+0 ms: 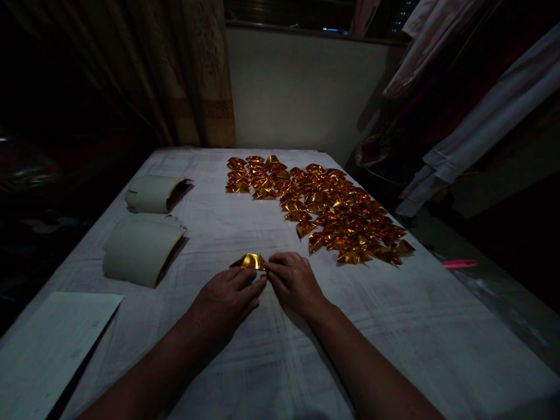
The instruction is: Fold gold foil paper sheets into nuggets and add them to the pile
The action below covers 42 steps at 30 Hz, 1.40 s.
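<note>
A small folded piece of gold foil paper (252,261) lies on the white cloth (280,350) in front of me. My left hand (227,300) rests flat beside it, fingers together, their tips touching the foil's near edge. My right hand (292,279) has its fingers curled and pinches the foil's right corner. Beyond them, to the right, several folded gold foil pieces (332,210) lie spread in rows.
Two curled stacks of pale paper sheets (140,248) (153,193) lie at the left. A flat white sheet (48,350) sits at the near left corner. Hanging clothes (472,116) fill the right side, a curtain (192,76) the back left. A pink object (459,263) lies off the right edge.
</note>
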Tool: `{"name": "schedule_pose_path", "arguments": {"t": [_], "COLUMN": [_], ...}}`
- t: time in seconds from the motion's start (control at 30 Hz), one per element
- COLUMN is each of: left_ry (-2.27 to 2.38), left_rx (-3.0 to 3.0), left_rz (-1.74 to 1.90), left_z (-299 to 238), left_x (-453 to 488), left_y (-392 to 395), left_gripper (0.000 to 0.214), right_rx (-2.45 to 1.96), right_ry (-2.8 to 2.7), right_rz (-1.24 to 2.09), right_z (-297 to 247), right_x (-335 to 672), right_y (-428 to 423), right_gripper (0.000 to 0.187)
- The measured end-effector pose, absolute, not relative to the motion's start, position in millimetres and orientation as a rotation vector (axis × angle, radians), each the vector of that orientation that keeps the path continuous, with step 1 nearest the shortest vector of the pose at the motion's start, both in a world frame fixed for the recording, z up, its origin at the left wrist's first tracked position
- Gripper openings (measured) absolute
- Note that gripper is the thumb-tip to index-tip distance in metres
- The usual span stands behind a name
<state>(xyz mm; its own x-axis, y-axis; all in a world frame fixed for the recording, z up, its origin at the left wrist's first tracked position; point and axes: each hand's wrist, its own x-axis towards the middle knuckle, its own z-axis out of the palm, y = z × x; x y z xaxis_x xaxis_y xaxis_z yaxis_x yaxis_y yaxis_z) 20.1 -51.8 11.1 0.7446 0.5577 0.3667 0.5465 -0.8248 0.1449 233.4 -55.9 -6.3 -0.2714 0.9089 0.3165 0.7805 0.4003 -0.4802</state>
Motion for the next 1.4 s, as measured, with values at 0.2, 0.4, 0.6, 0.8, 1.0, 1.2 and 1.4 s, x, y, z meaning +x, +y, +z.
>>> {"name": "schedule_pose_path", "arguments": {"t": [0.2, 0.4, 0.6, 0.8, 1.0, 1.2, 1.4], "left_ry": [0.947, 0.822, 0.846, 0.870, 0.872, 0.782, 0.785], "left_rx": [2.897, 2.956, 2.959, 2.951, 2.975, 2.978, 2.965], "left_rz": [0.613, 0.559, 0.490, 0.557, 0.539, 0.554, 0.534], "left_z": [11, 19, 20, 22, 21, 23, 19], "left_x": [21, 19, 16, 19, 19, 20, 18], "left_y": [-53, -50, -50, -52, -51, -50, -49], "left_gripper": [0.037, 0.026, 0.034, 0.032, 0.034, 0.022, 0.026], "right_rx": [-1.444, -1.491, -1.484, -1.448, -1.483, -1.461, -1.469], "right_ry": [-2.138, -2.118, -2.107, -2.084, -2.028, -2.026, -2.033], "right_rz": [0.333, 0.314, 0.314, 0.350, 0.381, 0.425, 0.430], "right_z": [-5, -3, -4, -7, -8, -7, -7], "right_x": [233, 229, 230, 232, 231, 233, 234], "right_y": [-57, -55, -56, -56, -53, -52, -52], "right_gripper": [0.026, 0.024, 0.024, 0.026, 0.024, 0.015, 0.009]}}
